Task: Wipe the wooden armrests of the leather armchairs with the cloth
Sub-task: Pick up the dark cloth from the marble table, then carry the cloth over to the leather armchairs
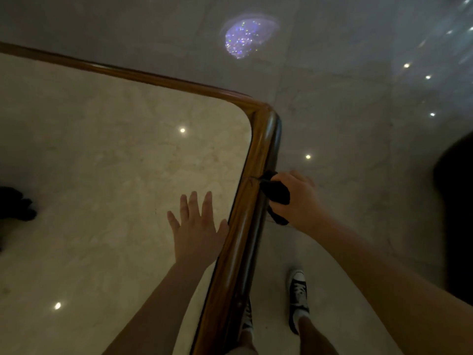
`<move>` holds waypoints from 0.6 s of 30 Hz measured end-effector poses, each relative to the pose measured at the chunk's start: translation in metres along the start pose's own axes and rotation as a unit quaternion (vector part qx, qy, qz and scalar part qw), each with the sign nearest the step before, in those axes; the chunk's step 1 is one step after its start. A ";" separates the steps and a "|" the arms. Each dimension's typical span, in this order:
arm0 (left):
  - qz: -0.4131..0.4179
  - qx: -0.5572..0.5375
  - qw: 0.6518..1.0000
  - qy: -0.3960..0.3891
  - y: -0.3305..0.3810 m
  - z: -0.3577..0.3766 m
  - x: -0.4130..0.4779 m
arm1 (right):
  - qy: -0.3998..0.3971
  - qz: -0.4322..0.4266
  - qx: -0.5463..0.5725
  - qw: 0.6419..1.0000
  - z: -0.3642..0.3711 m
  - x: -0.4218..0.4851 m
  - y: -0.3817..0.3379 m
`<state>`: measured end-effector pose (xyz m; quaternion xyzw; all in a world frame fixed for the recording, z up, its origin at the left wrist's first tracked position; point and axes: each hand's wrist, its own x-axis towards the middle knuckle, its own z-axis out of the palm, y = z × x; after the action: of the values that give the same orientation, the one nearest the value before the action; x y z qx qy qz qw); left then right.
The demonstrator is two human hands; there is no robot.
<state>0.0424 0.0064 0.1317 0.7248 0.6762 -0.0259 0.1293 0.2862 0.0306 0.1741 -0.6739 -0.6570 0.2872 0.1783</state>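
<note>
My right hand [298, 198] is shut on a dark cloth [276, 194] and presses it against the outer side of a rounded wooden rim [245, 219] that frames a pale marble table top [102, 175]. Flat on the marble just inside that rim lies my left hand [197, 226], fingers spread, holding nothing. No leather armchair or armrest shows clearly in this view.
The wooden rim turns a corner [266, 116] ahead and runs off to the far left. A dark object [15, 203] sits on the marble at the left edge. A dark bulky shape [455, 213] stands at the right. My sneakers [298, 298] stand on a glossy tiled floor [358, 124].
</note>
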 end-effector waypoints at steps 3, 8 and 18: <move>0.030 0.007 0.999 -0.017 0.021 -0.018 -0.015 | 0.022 0.024 0.013 0.999 -0.022 -0.025 0.002; 0.072 0.007 0.997 -0.018 0.075 -0.039 -0.039 | 0.047 0.073 0.030 0.996 -0.060 -0.065 0.013; 0.160 0.036 0.987 -0.003 0.208 -0.067 -0.080 | 0.139 0.138 0.051 0.979 -0.160 -0.179 0.080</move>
<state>0.2319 -0.0673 0.2451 0.8275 0.5501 -0.0313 0.1078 0.4533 -0.1301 0.2757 -0.7814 -0.5112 0.2452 0.2610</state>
